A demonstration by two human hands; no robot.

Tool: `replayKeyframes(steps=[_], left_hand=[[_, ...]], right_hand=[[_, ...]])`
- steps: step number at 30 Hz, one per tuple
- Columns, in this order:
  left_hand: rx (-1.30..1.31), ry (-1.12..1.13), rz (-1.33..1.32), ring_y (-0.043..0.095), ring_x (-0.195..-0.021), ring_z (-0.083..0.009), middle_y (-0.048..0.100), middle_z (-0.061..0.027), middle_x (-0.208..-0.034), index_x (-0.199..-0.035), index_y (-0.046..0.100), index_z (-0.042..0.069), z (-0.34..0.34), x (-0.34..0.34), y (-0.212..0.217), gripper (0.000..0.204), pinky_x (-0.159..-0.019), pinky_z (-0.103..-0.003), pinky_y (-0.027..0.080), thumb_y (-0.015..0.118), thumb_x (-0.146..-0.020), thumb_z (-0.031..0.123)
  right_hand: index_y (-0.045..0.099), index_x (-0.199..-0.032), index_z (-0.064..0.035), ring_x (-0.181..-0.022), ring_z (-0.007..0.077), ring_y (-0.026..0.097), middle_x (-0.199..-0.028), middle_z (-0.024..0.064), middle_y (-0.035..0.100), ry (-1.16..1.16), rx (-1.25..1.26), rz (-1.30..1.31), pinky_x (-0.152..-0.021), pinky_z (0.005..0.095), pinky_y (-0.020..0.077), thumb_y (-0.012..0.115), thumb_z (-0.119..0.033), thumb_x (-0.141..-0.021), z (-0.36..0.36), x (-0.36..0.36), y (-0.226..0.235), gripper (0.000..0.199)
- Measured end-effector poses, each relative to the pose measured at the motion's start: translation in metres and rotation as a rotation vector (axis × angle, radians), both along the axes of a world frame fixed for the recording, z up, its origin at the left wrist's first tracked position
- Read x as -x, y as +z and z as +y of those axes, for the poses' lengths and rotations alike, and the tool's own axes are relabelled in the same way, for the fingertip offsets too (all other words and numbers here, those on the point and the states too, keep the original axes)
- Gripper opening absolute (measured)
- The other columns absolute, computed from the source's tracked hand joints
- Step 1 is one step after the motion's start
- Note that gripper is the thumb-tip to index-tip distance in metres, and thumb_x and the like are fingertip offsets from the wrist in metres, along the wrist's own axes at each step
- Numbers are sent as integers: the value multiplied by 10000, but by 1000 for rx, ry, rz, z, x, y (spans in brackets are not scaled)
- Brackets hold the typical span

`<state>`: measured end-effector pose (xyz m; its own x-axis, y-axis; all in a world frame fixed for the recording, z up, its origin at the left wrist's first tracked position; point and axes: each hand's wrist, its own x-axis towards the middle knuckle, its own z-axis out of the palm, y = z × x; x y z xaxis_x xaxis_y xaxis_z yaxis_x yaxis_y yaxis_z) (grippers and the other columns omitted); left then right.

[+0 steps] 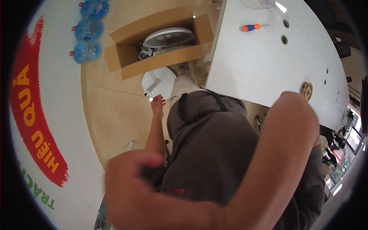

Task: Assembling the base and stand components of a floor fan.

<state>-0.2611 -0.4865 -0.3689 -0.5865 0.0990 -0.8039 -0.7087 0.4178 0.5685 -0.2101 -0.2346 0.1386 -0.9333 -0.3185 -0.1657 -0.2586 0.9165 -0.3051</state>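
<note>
My right arm bends across my grey shirt. My right hand [132,188] is large and blurred close to the view, its thumb apart from the rest; the other fingers are not clear. Low at my left side hangs my left hand [158,103], fingers loosely apart, nothing seen in it. Just beyond it on the floor is a round white fan base [165,78] with a short tube. Behind that stands an open cardboard box [161,60]. Inside lie a white round fan grille [169,37] and a white and dark fan part [145,53].
On the white table [245,65] at right lie an orange and blue screwdriver [251,27], a clear plastic piece [257,4] and a tan round object [306,91]. Several blue water jugs [87,51] line the far left. A white panel with a red band [36,103] rises at left.
</note>
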Motion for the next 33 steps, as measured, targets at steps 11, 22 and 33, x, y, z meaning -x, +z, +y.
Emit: replayKeyframes(steps=[11,22,33], left_hand=[[19,182,-122,617,-776,-175,627,-72,-916,-1080,578,17,-56,-44,-4,317,-650,-306,501,586,-929,296],[50,295,-98,609,-827,-161,622,-65,-937,-1044,587,9,-59,-59,20,301,-702,-303,488,568,-943,292],[169,428,-313,634,-844,-181,649,-87,-948,-1025,594,10,-98,-125,-5,294,-727,-324,511,570,-944,292]], right_hand=[[569,-739,-97,-606,187,540,-687,26,530,79,335,-62,-524,339,419,693,-164,-689,40,18,-14,150],[587,-1005,-40,-904,339,637,-936,156,630,-401,112,-517,-735,446,521,693,-318,-809,72,-43,-285,356],[604,-1104,-31,-942,355,626,-1004,168,652,-495,218,-731,-800,446,506,660,-340,-829,91,50,-384,417]])
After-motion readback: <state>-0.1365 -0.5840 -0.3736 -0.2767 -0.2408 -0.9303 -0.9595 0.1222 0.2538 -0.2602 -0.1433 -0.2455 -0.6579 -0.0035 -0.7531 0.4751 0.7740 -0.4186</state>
